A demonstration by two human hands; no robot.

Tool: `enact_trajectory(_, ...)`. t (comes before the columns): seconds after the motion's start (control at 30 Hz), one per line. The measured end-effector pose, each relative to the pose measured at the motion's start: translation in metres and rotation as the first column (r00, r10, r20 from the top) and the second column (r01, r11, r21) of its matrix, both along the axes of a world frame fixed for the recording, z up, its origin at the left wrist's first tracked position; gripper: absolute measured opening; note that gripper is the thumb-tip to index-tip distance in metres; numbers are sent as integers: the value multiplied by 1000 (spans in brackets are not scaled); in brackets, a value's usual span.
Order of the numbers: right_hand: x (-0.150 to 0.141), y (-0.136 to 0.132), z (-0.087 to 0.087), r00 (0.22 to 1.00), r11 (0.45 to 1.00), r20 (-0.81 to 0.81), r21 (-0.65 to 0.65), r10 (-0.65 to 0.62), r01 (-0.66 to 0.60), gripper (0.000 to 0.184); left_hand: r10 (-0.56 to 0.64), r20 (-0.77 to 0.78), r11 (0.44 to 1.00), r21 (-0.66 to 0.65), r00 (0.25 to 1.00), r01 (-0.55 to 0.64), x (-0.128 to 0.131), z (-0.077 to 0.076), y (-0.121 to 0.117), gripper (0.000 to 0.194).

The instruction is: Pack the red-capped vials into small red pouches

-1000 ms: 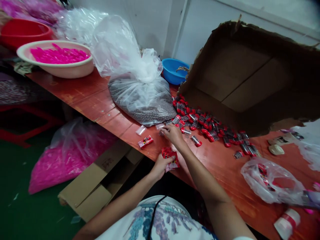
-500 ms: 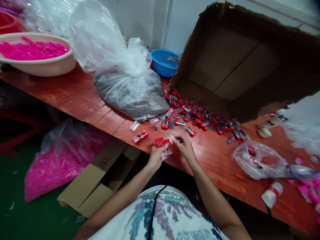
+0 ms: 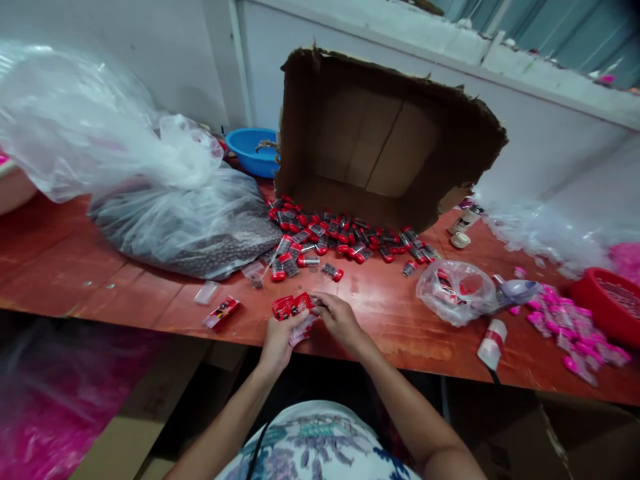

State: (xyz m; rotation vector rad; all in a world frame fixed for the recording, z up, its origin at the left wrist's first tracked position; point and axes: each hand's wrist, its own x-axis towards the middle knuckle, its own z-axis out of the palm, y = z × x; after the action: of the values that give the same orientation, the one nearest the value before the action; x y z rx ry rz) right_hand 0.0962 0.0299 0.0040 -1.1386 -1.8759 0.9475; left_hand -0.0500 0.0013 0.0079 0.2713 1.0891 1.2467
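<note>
Tabletop [image 3: 400, 313] lies open beside right hand [image 3: 343, 321], grip unclear; left hand [image 3: 277, 341] pinches packets [image 3: 294, 305] by front edge [image 3: 410, 364].

The open brown cardboard box [image 3: 385, 147] is matt, rough-rimmed. Before it, flat red packets [image 3: 301, 302] look smooth; leftward, a bulging translucent plastic bag [image 3: 180, 220] shines.

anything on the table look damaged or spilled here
The cardboard box looks damaged: its edges are ragged and torn. Small red-capped containers lie loosely heaped at its opening, but whether they spilled or were tipped out deliberately isn't clear.
</note>
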Motion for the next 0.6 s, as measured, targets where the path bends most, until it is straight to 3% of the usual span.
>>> enact_trajectory(0.23, 10, 16, 14, 981, 979, 101, 100, 168, -178, 35, -21, -53, 999, 31, 998, 23, 3, 5, 6, 34)
enact_trajectory(0.4, 22, 28, 13, 963, 969, 106, 2, 247, -248, 31, -46, -105, 999, -24, 993, 44, 7, 10, 5, 34)
enact_trajectory(0.43, 23, 34, 11, 973, 980, 117, -22, 199, -198, 30, -38, -101, 999, -29, 994, 35, 8, 12, 6, 33)
enact_trajectory(0.5, 22, 48, 7, 974, 999, 227, -43, -11, 21, 29, 0, -75, 1000, -29, 997, -3, 10, 15, 10, 27)
enact_trajectory(0.6, 17, 70, 2, 800, 935, 521, -9, -299, 355, 32, 60, -35, 997, -45, 998, -62, 15, 19, 18, 21)
